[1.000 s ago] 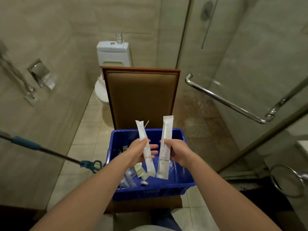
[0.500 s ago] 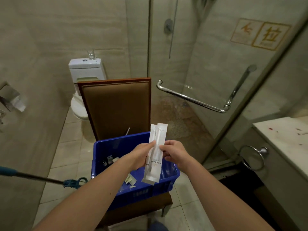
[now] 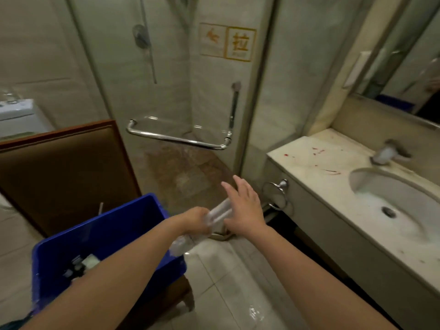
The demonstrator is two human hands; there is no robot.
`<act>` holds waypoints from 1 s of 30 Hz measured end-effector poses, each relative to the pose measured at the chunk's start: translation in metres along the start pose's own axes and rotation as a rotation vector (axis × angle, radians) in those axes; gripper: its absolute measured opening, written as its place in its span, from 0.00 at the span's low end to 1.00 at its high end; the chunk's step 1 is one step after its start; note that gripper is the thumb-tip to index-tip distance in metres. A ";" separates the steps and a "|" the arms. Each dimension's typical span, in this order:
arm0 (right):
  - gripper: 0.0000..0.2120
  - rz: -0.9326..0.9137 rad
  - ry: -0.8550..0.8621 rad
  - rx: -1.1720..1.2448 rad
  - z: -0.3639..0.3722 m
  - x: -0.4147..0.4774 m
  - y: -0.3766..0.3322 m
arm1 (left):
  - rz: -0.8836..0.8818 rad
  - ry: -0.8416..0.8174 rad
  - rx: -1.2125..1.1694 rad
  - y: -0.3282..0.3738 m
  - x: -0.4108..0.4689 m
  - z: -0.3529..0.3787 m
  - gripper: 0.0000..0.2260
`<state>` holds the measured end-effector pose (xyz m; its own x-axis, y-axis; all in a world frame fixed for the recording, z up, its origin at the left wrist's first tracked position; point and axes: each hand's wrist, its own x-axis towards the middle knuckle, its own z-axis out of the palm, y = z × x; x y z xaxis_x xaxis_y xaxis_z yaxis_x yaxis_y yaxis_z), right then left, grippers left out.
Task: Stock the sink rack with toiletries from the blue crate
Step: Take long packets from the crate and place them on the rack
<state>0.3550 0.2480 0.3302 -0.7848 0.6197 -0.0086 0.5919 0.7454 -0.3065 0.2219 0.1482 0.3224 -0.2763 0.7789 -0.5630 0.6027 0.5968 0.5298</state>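
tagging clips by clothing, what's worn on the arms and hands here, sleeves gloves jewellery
Nothing shows. The left forearm and right forearm are bare to the frame edge, no sleeves. The left hand and right hand have no gloves, and no watch, bracelet or ring is visible, though motion blur could hide a thin ring.

White sachets (image 3: pixel 217 211), seemingly two, blurred, tilted, by blue crate (image 3: pixel 107 225) right rim.
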 end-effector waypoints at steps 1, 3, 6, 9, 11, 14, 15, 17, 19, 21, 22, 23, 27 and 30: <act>0.36 -0.026 -0.034 -0.085 -0.006 -0.002 0.018 | 0.036 -0.022 0.069 0.017 0.009 0.005 0.14; 0.22 -0.058 -0.146 -0.239 -0.017 -0.007 0.051 | 0.102 -0.051 0.152 0.050 0.026 0.018 0.10; 0.08 0.013 -0.333 -0.314 -0.030 -0.018 0.092 | 0.189 -0.015 0.313 0.092 0.046 0.038 0.07; 0.04 0.117 -0.417 -0.074 -0.038 -0.032 0.134 | 0.267 0.140 0.499 0.129 0.067 0.058 0.11; 0.09 0.192 -0.424 0.109 -0.045 -0.043 0.161 | 0.307 0.262 0.564 0.155 0.079 0.070 0.14; 0.08 0.356 -0.328 0.345 -0.061 -0.061 0.198 | 0.354 0.441 0.469 0.191 0.093 0.087 0.25; 0.08 0.423 -0.285 0.443 -0.065 -0.067 0.210 | 0.359 0.475 0.412 0.203 0.097 0.094 0.29; 0.07 0.541 -0.208 0.672 -0.070 -0.079 0.231 | 0.358 0.493 0.268 0.226 0.102 0.106 0.36; 0.12 0.624 -0.115 0.861 -0.076 -0.092 0.247 | 0.324 0.373 0.028 0.250 0.105 0.117 0.41; 0.14 0.674 -0.034 0.974 -0.082 -0.106 0.257 | 0.298 0.179 -0.214 0.272 0.111 0.129 0.43; 0.13 0.685 -0.003 1.011 -0.086 -0.112 0.261 | 0.280 0.090 -0.293 0.282 0.113 0.135 0.44; 0.10 0.700 0.022 1.043 -0.090 -0.119 0.264 | 0.257 0.023 -0.356 0.292 0.115 0.142 0.44; 0.12 0.755 0.081 1.078 -0.099 -0.147 0.276 | 0.261 -0.072 -0.477 0.327 0.114 0.167 0.41; 0.12 0.792 0.107 1.100 -0.101 -0.167 0.286 | 0.360 -0.109 -0.407 0.347 0.109 0.180 0.41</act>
<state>0.6736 0.3825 0.3407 -0.2576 0.8400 -0.4776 0.3823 -0.3654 -0.8487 0.5360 0.4056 0.3304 -0.0138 0.9360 -0.3517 0.3012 0.3393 0.8911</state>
